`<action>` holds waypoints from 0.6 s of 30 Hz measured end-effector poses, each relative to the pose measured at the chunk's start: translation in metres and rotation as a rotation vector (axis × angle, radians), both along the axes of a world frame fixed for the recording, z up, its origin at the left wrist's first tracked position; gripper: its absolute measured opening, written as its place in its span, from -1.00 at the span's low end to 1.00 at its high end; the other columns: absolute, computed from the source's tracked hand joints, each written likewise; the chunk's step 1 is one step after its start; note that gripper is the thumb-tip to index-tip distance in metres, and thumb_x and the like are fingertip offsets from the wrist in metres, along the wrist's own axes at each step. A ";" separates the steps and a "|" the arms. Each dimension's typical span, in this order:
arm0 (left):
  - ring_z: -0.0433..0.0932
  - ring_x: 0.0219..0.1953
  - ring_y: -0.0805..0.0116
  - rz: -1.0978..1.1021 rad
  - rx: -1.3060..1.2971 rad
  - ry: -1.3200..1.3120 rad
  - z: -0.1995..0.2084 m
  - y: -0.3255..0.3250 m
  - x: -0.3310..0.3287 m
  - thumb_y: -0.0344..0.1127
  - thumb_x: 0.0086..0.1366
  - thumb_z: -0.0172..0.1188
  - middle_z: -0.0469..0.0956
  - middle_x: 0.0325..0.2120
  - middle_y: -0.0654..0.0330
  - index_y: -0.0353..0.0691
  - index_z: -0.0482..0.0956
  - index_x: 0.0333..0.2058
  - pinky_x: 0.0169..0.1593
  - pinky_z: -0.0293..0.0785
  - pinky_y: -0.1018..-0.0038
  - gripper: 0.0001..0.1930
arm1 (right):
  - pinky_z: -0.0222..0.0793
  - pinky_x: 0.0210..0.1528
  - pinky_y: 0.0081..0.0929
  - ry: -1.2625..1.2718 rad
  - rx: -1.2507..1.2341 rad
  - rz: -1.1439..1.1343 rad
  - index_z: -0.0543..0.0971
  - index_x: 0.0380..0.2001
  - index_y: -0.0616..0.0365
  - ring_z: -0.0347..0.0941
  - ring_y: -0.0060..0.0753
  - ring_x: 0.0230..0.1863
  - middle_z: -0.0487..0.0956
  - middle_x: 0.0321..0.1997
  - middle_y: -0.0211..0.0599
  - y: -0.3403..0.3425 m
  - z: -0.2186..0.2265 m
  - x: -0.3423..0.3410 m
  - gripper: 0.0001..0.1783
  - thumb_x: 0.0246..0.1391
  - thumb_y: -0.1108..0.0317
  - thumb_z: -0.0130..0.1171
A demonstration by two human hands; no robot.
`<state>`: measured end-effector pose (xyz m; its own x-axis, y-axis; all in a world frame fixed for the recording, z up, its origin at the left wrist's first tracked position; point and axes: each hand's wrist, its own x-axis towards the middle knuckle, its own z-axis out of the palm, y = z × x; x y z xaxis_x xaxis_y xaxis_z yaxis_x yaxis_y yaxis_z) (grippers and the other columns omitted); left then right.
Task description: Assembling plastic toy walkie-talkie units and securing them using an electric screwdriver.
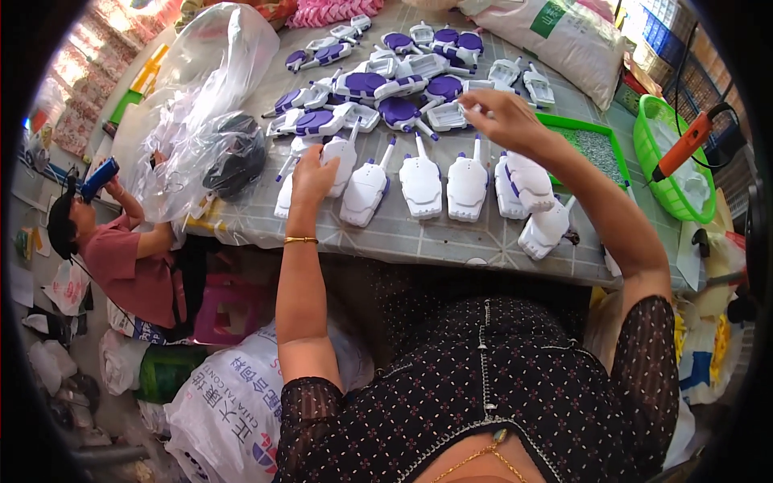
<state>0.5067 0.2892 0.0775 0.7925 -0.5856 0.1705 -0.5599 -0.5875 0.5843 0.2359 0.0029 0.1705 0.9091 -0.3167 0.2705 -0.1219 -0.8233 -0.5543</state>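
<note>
Across the near table edge lies a row of white toy walkie-talkies, among them one near the middle and another beside it. My left hand is closed at the row's left end, gripping a white toy walkie-talkie by its side. Farther right, my right hand reaches over the table with its fingers pinched together. Whatever is between those fingertips is too small to name. Just beyond both hands spreads a heap of white-and-purple walkie-talkie shells, some showing hollow insides.
A green tray of small grey pieces sits right of my right hand. Beyond it stand a green basket and an orange-handled tool. Clear plastic bags cover the table's left side. Another person sits at the left, holding a blue object.
</note>
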 end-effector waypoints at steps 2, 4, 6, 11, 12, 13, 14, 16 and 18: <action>0.55 -0.02 -0.26 0.005 0.076 -0.021 0.010 -0.012 -0.009 -0.05 0.24 0.23 0.56 0.02 -0.10 -0.22 0.59 -0.01 0.08 0.47 0.05 -0.56 | 0.44 0.15 -0.23 -0.125 -0.232 -0.012 0.53 0.11 0.16 0.58 -0.02 0.02 0.60 0.09 -0.03 -0.037 -0.028 0.042 -0.57 0.19 0.27 0.18; 0.53 0.02 -0.19 0.032 0.264 -0.244 0.013 -0.013 -0.010 -0.01 0.24 0.25 0.55 -0.02 -0.08 -0.24 0.60 -0.03 0.09 0.46 0.06 -0.54 | 0.43 0.20 -0.18 -0.123 -0.365 -0.034 0.46 0.19 0.09 0.53 0.06 0.12 0.54 0.16 0.01 -0.041 -0.040 0.084 -0.49 0.16 0.27 0.20; 0.50 0.04 -0.16 0.038 0.287 -0.305 0.010 -0.014 -0.010 -0.01 0.22 0.29 0.52 -0.08 -0.09 -0.22 0.60 -0.04 0.11 0.44 0.06 -0.54 | 0.46 0.16 -0.15 -0.117 -0.449 -0.005 0.43 0.20 0.05 0.54 0.05 0.08 0.53 0.12 0.03 -0.049 -0.055 0.123 -0.44 0.12 0.26 0.22; 0.51 -0.06 -0.11 0.035 -0.016 -0.563 0.029 -0.003 -0.032 -0.14 0.18 0.35 0.53 -0.13 -0.08 -0.27 0.59 -0.02 0.02 0.42 0.08 -0.55 | 0.55 -0.06 -0.08 0.041 -0.491 0.008 0.49 -0.02 0.10 0.59 0.10 -0.07 0.55 -0.02 -0.03 -0.053 -0.079 0.179 -0.63 0.09 0.29 0.21; 0.51 -0.06 -0.10 0.019 -0.126 -0.555 0.033 -0.002 -0.040 -0.17 0.19 0.36 0.54 -0.14 -0.06 -0.29 0.60 -0.01 0.03 0.41 0.11 -0.55 | 0.54 -0.08 -0.06 0.012 -0.523 0.003 0.49 -0.06 0.11 0.59 0.12 -0.09 0.56 -0.04 -0.02 -0.051 -0.079 0.183 -0.67 0.10 0.30 0.19; 0.51 -0.07 -0.05 0.019 -0.195 -0.482 0.036 -0.004 -0.048 -0.20 0.21 0.36 0.54 -0.14 -0.04 -0.30 0.60 0.00 0.03 0.41 0.15 -0.57 | 0.54 -0.10 -0.05 -0.015 -0.554 -0.005 0.49 -0.10 0.13 0.60 0.14 -0.11 0.57 -0.05 -0.01 -0.053 -0.078 0.184 -0.70 0.10 0.30 0.17; 0.51 -0.07 -0.01 0.025 -0.259 -0.413 0.042 -0.002 -0.058 -0.23 0.22 0.36 0.54 -0.14 -0.02 -0.31 0.60 0.01 0.03 0.42 0.18 -0.58 | 0.54 -0.10 -0.05 -0.024 -0.558 -0.007 0.49 -0.10 0.13 0.60 0.14 -0.11 0.57 -0.05 -0.01 -0.056 -0.074 0.185 -0.70 0.10 0.30 0.17; 0.52 -0.10 0.09 -0.027 -0.335 -0.319 0.053 -0.009 -0.074 -0.25 0.24 0.36 0.55 -0.15 0.03 -0.31 0.60 0.01 0.00 0.44 0.25 -0.59 | 0.52 -0.07 -0.02 -0.185 -0.466 -0.077 0.50 -0.11 0.15 0.60 0.14 -0.12 0.58 -0.12 0.05 -0.070 -0.067 0.183 -0.74 0.13 0.32 0.13; 0.53 -0.12 0.18 -0.059 -0.398 -0.217 0.059 -0.012 -0.092 -0.28 0.25 0.35 0.56 -0.15 0.07 -0.31 0.61 0.02 -0.03 0.46 0.31 -0.61 | 0.50 -0.06 -0.04 -0.290 -0.330 -0.127 0.50 -0.10 0.19 0.60 0.13 -0.13 0.59 -0.14 0.08 -0.074 -0.052 0.175 -0.74 0.21 0.28 0.12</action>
<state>0.4149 0.2771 0.1362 0.6807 -0.4843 0.5497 -0.7201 -0.3044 0.6235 0.4104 -0.0707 0.1186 0.7402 -0.2749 0.6136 -0.1115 -0.9502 -0.2911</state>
